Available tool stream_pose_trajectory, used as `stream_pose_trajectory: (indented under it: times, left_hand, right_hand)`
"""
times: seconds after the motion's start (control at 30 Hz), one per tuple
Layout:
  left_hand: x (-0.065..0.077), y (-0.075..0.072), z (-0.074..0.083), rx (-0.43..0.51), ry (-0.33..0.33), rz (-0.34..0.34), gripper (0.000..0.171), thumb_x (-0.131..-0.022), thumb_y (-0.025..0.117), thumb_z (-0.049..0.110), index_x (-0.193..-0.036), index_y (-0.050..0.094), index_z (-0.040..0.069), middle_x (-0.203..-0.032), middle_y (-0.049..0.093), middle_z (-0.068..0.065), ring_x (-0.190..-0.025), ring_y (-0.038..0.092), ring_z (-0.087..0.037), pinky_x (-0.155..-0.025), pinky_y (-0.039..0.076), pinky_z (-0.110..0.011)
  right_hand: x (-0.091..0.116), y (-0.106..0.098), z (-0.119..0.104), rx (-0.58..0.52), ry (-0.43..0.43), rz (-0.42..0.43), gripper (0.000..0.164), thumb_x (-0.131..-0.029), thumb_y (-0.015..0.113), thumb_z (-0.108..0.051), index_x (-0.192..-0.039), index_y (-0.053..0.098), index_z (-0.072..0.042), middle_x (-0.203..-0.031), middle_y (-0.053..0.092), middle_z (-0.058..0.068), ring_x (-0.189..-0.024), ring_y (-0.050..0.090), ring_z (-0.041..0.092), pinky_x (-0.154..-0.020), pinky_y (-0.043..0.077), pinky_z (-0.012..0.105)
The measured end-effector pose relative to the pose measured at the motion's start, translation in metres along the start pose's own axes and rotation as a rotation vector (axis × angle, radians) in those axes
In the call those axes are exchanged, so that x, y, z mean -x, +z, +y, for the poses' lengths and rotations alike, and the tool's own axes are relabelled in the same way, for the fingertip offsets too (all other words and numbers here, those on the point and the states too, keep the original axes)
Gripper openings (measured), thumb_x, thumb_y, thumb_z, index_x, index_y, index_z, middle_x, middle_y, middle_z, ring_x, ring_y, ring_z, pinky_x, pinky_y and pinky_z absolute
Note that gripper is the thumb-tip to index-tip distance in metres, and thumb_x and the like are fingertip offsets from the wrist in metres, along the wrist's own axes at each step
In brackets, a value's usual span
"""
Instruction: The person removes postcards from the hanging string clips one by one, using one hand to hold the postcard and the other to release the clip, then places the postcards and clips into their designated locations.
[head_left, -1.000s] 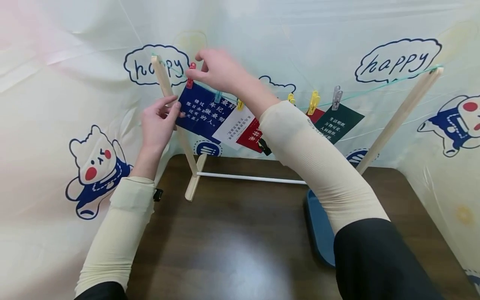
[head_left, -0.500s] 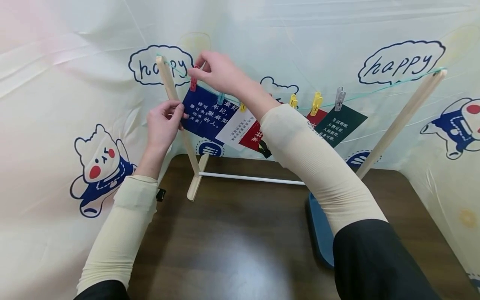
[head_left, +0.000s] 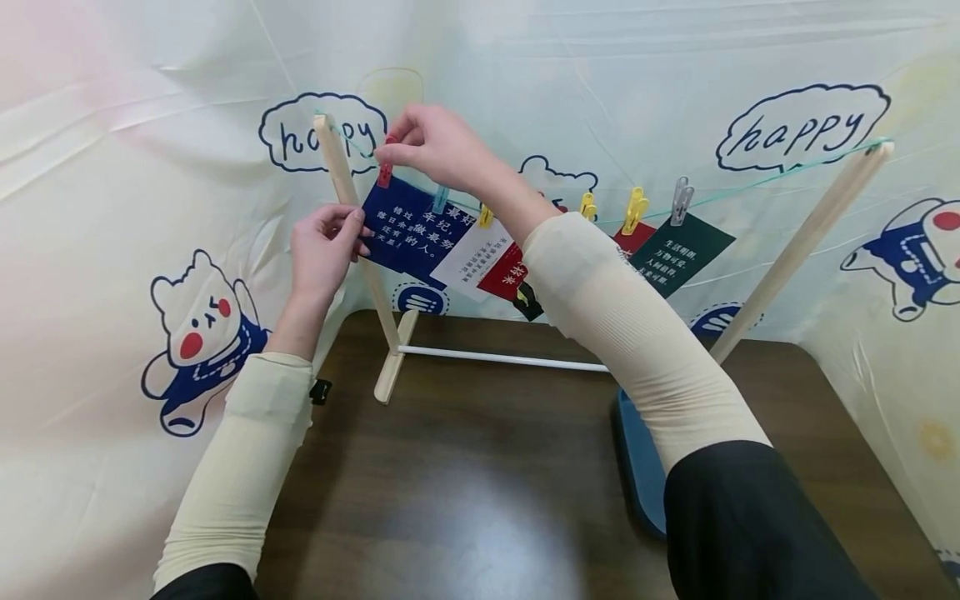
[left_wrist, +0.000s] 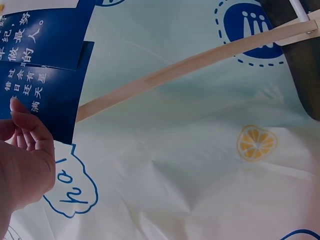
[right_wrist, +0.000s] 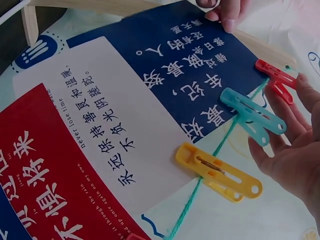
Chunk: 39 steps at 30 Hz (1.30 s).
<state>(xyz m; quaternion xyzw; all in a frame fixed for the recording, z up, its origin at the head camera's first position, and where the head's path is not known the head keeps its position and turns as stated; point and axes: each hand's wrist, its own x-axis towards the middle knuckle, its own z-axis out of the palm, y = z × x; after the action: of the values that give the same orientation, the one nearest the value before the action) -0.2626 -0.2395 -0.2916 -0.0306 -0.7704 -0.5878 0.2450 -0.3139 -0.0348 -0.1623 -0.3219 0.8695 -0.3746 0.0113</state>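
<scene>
My left hand (head_left: pixel 318 250) pinches the left edge of a dark blue card (head_left: pixel 397 218) printed with white characters, beside the left wooden post. A red clothespin (right_wrist: pixel 275 75) sits at that card's upper corner on the green string (right_wrist: pixel 187 200). My right hand (right_wrist: pixel 295 145) has thumb and fingers at its two handles, pinching them. Next to it a teal clothespin (right_wrist: pixel 252 112) grips another blue card (right_wrist: pixel 175 65) overlapping the first. A yellow clothespin (right_wrist: pixel 215 170) follows, on a white card (right_wrist: pixel 110 125). The left wrist view shows the left fingers at the blue card (left_wrist: pixel 55 115).
The string runs between the left post (head_left: pixel 337 162) and right post (head_left: pixel 806 242), joined below by a white rod (head_left: pixel 502 358). Further right hang a red card (head_left: pixel 501 271) and a green card (head_left: pixel 681 250) under a grey clothespin (head_left: pixel 682 202). A blue tray (head_left: pixel 637 467), partly hidden by the right arm, lies on the brown table (head_left: pixel 450 467).
My right thumb and fingers have closed onto the red clothespin's handles, which stood visible between them before. My left hand keeps its hold on the blue card. The view has shifted slightly.
</scene>
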Motion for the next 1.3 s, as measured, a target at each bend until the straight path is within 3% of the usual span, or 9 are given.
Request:
stream_pose_trajectory:
  times: [0.33, 0.6, 0.97, 1.1, 1.3]
  left_hand:
    - [0.002, 0.001, 0.006, 0.007, 0.013, 0.013, 0.026, -0.103, 0.067, 0.025, -0.109, 0.073, 0.000, -0.075, 0.069, 0.007, -0.057, 0.063, -0.006, -0.057, 0.053, -0.016]
    - [0.001, -0.003, 0.007, 0.052, 0.016, 0.035, 0.020, -0.102, 0.067, 0.020, -0.103, 0.073, 0.001, -0.071, 0.070, 0.008, -0.053, 0.062, -0.005, -0.054, 0.051, -0.016]
    - [0.001, -0.015, 0.014, 0.065, 0.035, 0.092, 0.015, -0.101, 0.068, 0.019, -0.100, 0.074, 0.006, -0.072, 0.069, 0.007, -0.053, 0.061, -0.006, -0.054, 0.050, -0.016]
    - [0.001, -0.019, 0.017, 0.056, 0.064, 0.132, 0.013, -0.101, 0.069, 0.020, -0.097, 0.075, 0.009, -0.072, 0.070, 0.007, -0.052, 0.061, -0.006, -0.054, 0.050, -0.016]
    - [0.006, -0.028, 0.022, 0.120, 0.091, 0.166, 0.014, -0.100, 0.071, 0.020, -0.098, 0.076, 0.007, -0.072, 0.071, 0.003, -0.051, 0.061, -0.009, -0.053, 0.048, -0.016]
  right_hand:
    - [0.003, 0.001, 0.002, -0.072, -0.041, 0.065, 0.024, -0.104, 0.066, -0.026, -0.119, 0.062, -0.007, -0.120, 0.073, 0.004, -0.117, 0.066, 0.012, -0.103, 0.046, 0.021]
    - [0.005, 0.002, 0.002, -0.073, -0.084, 0.178, 0.021, -0.104, 0.065, -0.028, -0.115, 0.063, -0.009, -0.118, 0.074, 0.001, -0.114, 0.067, 0.009, -0.102, 0.044, 0.017]
    - [0.006, 0.000, -0.003, -0.050, -0.218, 0.288, 0.022, -0.104, 0.066, -0.025, -0.114, 0.066, -0.006, -0.116, 0.072, 0.002, -0.109, 0.068, 0.007, -0.098, 0.044, 0.016]
    - [0.009, -0.001, -0.004, -0.060, -0.233, 0.314, 0.022, -0.103, 0.067, -0.025, -0.114, 0.066, -0.006, -0.117, 0.071, 0.002, -0.108, 0.068, 0.007, -0.098, 0.044, 0.016]
    - [0.014, -0.003, -0.003, -0.106, -0.216, 0.331, 0.023, -0.102, 0.069, -0.026, -0.115, 0.066, -0.007, -0.117, 0.072, 0.001, -0.107, 0.068, 0.007, -0.101, 0.040, 0.014]
